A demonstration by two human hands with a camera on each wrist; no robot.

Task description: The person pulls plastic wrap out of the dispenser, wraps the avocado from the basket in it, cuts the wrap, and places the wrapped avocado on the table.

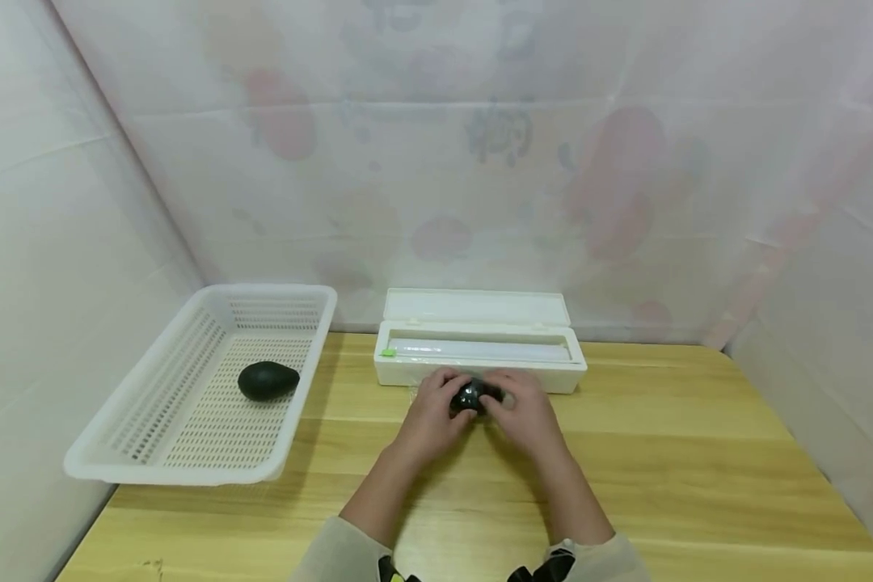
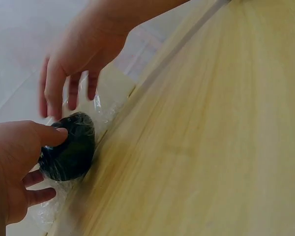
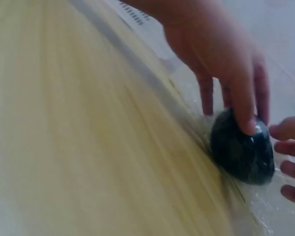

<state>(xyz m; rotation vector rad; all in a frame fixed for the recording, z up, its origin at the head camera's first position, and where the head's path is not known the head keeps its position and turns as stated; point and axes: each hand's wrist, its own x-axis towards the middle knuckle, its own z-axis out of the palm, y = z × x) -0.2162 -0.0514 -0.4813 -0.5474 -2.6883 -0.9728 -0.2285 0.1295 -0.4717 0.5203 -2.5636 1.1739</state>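
A dark avocado [image 1: 470,395] covered in glossy clear cling film [image 2: 105,109] sits on the table, just in front of a white cling film box. My left hand [image 1: 431,412] holds it, thumb pressed on its top and fingers along its side in the left wrist view. On the other side is my right hand [image 1: 529,412]; its fingers [image 3: 292,169] are spread and loosely extended close to the avocado in the right wrist view. Whether a right fingertip touches it is hard to tell. Loose film spreads around and under the fruit.
The white cling film box [image 1: 480,374] has its lid raised, with a film roll [image 1: 480,350] inside and a green slider [image 1: 389,353] at its left. A white perforated basket [image 1: 280,465] at the left contains another dark avocado [image 1: 265,381]. Fabric walls enclose the wooden table [image 1: 698,485].
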